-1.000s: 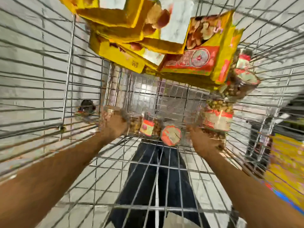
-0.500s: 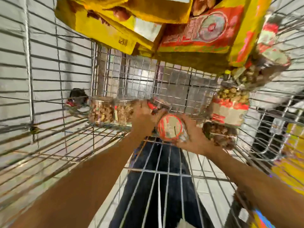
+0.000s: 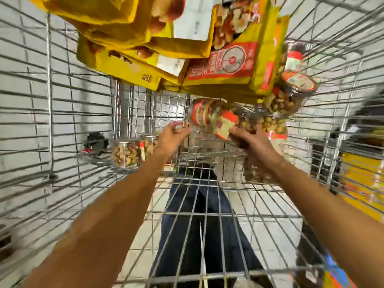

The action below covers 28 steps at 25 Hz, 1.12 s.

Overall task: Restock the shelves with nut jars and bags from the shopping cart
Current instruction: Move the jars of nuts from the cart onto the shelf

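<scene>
Contents of the silver wire shopping cart (image 3: 49, 100) fall into 2 groups: bags and jars.

Bags: flat yellow foil nut bags (image 3: 124, 65) lie stacked at the far end of the cart and overlap one another. On the right of the stack, a yellow bag with a red printed panel (image 3: 230, 61) shows pictured nuts above a round emblem. Its characters are too blurred to read. A dark printed code on the lowest bag is also illegible.

Jars: 2 clear plastic jars of mixed nuts (image 3: 126, 152) stand upright, side by side, just beside the left wrist. A clear jar with a red-and-cream top label (image 3: 297, 84) lies tilted against the right wall, touching the bag stack. Just below it is a jar of pale nuts with a red band (image 3: 274, 127).

Right hand (image 3: 255, 144): the grip is closed round a clear jar with a red-and-cream side label (image 3: 225, 124). This jar is held on its side above the cart floor, with its red-rimmed end toward the left hand (image 3: 172, 138). Dark nuts show through its wall. The label text is unreadable.

Left hand: the fingers are curled just beside the red-rimmed end of that jar. A blurred pinkish shape sits at the fingertips. Whether this grip holds anything cannot be told.

Dark blue trousers (image 3: 199, 204) show through the wire floor of the cart.
</scene>
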{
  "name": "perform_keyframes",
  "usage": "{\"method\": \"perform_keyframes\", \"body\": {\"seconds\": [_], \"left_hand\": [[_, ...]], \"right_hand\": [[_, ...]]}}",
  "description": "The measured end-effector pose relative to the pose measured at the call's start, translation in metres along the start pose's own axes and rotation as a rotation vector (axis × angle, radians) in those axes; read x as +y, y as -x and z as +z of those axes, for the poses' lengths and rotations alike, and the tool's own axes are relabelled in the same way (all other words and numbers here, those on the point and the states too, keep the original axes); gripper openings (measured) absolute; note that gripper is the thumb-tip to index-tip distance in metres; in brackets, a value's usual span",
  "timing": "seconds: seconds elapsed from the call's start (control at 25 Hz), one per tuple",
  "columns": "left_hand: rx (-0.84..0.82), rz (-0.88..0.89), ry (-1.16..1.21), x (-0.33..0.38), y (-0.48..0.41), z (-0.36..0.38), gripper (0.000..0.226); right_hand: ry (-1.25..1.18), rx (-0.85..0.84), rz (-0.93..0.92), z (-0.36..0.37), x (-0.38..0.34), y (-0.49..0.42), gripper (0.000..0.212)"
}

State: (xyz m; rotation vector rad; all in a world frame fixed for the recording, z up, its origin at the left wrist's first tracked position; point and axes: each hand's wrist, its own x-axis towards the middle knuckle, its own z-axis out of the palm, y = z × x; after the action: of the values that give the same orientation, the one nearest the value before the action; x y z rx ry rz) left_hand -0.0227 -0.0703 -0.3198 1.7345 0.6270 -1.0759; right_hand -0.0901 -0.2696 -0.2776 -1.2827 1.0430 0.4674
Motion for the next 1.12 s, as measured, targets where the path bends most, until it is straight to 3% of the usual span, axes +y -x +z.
{"method": "perform_keyframes", "body": {"seconds": [0.08,0.2,0.36,0.48,0.64,0.72,0.76,0.8,0.92,1.0,1.12], "left_hand": [[-0.009,-0.102,-0.016,0.009,0.013,0.001,0.033],[0.026,-0.208,0.214,0.021,0.022,0.014,0.031],[0.028,-0.312,0.337,0.032,0.007,0.028,0.033],[0.004,-0.314,0.336,0.033,0.014,0.038,0.029],[-0.098,-0.335,0.503,0.029,0.013,0.077,0.068],[-0.05,-0.407,0.533,0.025,0.003,0.102,0.053],[0.048,-0.43,0.582,0.023,-0.004,0.113,0.051],[0.138,-0.415,0.623,0.024,-0.01,0.118,0.055],[0.193,-0.291,0.548,0.033,-0.021,0.115,0.062],[0.135,-0.244,0.578,0.038,-0.009,0.093,0.056],[-0.085,-0.244,0.604,0.042,0.021,0.04,0.038]], "right_hand": [[-0.014,0.017,-0.004,-0.002,-0.013,0.007,0.043],[0.061,0.044,-0.029,-0.008,-0.017,0.009,0.058],[0.086,0.109,-0.071,-0.01,-0.006,0.017,0.031],[0.022,0.154,-0.079,-0.013,-0.003,0.031,0.035],[0.045,0.153,-0.134,-0.027,-0.018,0.026,0.053],[0.052,0.13,-0.133,-0.033,-0.016,0.021,0.06],[0.054,0.129,-0.145,-0.034,-0.014,0.02,0.056],[0.056,0.132,-0.155,-0.035,-0.011,0.019,0.049],[0.047,0.143,-0.168,-0.04,-0.006,0.015,0.033],[0.038,0.148,-0.159,-0.039,-0.013,0.019,0.032],[0.057,0.075,-0.191,-0.029,-0.029,0.039,0.04]]}}
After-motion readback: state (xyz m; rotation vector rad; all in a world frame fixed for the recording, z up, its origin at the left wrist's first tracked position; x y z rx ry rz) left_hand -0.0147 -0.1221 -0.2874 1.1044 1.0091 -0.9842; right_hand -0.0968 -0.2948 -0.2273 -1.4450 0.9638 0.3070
